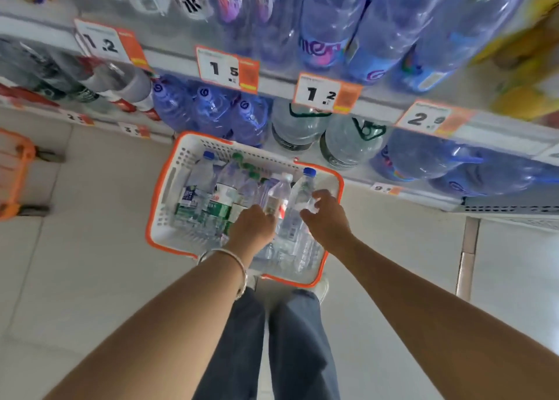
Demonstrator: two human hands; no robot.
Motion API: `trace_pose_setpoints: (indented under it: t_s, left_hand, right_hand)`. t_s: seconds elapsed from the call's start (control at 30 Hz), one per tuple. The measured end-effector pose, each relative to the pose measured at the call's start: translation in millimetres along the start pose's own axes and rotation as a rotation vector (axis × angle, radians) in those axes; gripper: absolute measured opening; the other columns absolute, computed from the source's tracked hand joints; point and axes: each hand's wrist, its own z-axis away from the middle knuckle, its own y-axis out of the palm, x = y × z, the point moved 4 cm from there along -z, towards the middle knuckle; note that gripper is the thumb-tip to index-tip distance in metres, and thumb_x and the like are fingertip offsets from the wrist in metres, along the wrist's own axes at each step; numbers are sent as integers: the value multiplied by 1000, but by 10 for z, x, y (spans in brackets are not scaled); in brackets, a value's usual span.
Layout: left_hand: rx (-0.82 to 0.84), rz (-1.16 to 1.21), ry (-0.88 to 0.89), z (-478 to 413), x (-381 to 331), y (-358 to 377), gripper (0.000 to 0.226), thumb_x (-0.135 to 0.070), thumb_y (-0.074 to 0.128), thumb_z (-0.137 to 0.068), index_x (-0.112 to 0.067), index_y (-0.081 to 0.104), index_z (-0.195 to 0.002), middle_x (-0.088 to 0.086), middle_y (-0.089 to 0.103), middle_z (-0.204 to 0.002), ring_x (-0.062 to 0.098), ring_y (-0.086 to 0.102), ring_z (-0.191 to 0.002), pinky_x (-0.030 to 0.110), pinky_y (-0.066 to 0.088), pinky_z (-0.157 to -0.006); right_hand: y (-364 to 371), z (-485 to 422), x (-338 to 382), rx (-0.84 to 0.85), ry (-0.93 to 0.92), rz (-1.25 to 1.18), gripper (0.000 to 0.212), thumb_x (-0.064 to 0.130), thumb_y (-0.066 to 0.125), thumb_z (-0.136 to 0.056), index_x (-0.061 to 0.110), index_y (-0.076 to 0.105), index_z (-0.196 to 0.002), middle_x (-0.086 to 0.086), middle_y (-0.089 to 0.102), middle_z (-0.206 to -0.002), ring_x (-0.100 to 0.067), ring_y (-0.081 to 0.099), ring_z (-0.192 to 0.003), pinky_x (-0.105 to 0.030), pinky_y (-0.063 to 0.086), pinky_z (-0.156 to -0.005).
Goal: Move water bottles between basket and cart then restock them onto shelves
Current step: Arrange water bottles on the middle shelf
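At the far left edge an orange-framed cart on dark casters is seen, standing on a floor of smooth pale tiles. Open floor lies between it and the basket. Above, a grey shelf rail carries white-and-orange price cards: a "1.2" tag, then a "1.5" tag.

Below the rail a white perforated plastic shopping basket with an orange rim is set on the floor, its far edge just beside the lowest shelf. It is packed with clear ribbed water bottles capped in blue, green and white. One green-and-white label is visible but cannot be read.

The left hand (a silver bangle circles its wrist) is held down among the bottles, beside a white-capped bottle. Its fingers are hidden, so whether anything is grasped cannot be told. The right hand is curled round a blue-capped bottle, which is tilted at the basket's right side.

Behind the basket, blue-tinted jugs and clear jugs with dark green handles are lined on the lower shelf. Further right a second "1.2" tag and a "2.9" tag are fixed, and bare tiles lie to the right of the basket.
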Motion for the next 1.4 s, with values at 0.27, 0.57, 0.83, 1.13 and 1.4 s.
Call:
trace_pose_setpoints:
  t_s: [0.27,0.57,0.83,1.13,1.4]
  left_hand:
    - [-127,111,23,-558,56,486,64,-50,43,-97,-4,37,-141,17,47,-138,32,51,-121,44,45,-99]
    - [-119,6,-17,-753,-600,797,98,-47,68,-85,-27,2,-155,5,-13,-162,31,-6,-148,68,29,-105]
    - [-139,178,-92,-755,-663,763,90,-24,81,-76,-14,26,-146,8,0,-161,31,-1,-147,75,23,-102]
    - [-238,490,-81,-591,-546,545,94,-13,83,-71,-4,24,-144,18,35,-148,34,35,-138,40,40,-107]
    - [-424,623,-18,-175,-339,-72,81,-6,80,-70,-11,32,-135,10,56,-122,17,55,-89,9,39,-52]
  right_hand:
    - [279,-313,-446,-212,22,-94,64,23,63,-88,21,30,-144,-3,42,-145,-27,54,-120,-41,53,-91]
    - [333,-485,-686,-302,57,-137,61,21,62,-88,22,32,-141,0,43,-143,-21,60,-101,-30,50,-73]
    - [441,-478,-771,-289,116,-184,52,29,59,-89,25,35,-135,2,45,-140,-23,58,-108,-43,55,-82]
    - [472,-436,-814,-250,149,-176,55,29,62,-88,25,34,-136,1,47,-140,-23,58,-107,-44,56,-82]
    - [474,-469,-917,-256,232,-212,66,28,65,-86,22,30,-142,-4,45,-141,-25,55,-112,-38,55,-81]
